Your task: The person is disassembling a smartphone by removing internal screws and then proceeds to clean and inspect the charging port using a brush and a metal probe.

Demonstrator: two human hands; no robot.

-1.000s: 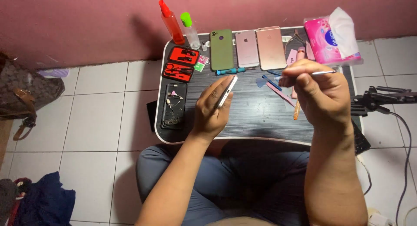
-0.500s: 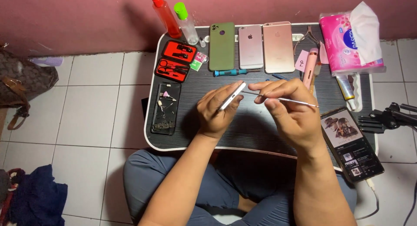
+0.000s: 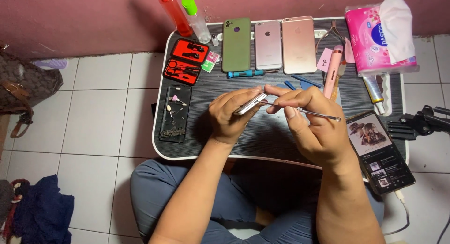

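My left hand (image 3: pixel 230 117) grips a white phone (image 3: pixel 251 103) on its edge above a small black lap table (image 3: pixel 276 131). My right hand (image 3: pixel 314 126) pinches a thin metal tool (image 3: pixel 309 112), and its tip touches the phone's edge. Both hands hover over the middle of the table. The phone's face is hidden by my fingers.
At the table's back stand a red bottle (image 3: pixel 173 11), a clear bottle with a green cap (image 3: pixel 197 19), a green phone (image 3: pixel 236 44), two pink phones (image 3: pixel 283 44), a red tool case (image 3: pixel 186 61) and a tissue pack (image 3: pixel 382 33). A lit phone (image 3: pixel 379 152) lies at right; a brown bag (image 3: pixel 23 89) sits on the floor.
My right hand has come down and left with the metal tool to meet the phone in my left hand. The view has tilted, showing more of the table's right side.
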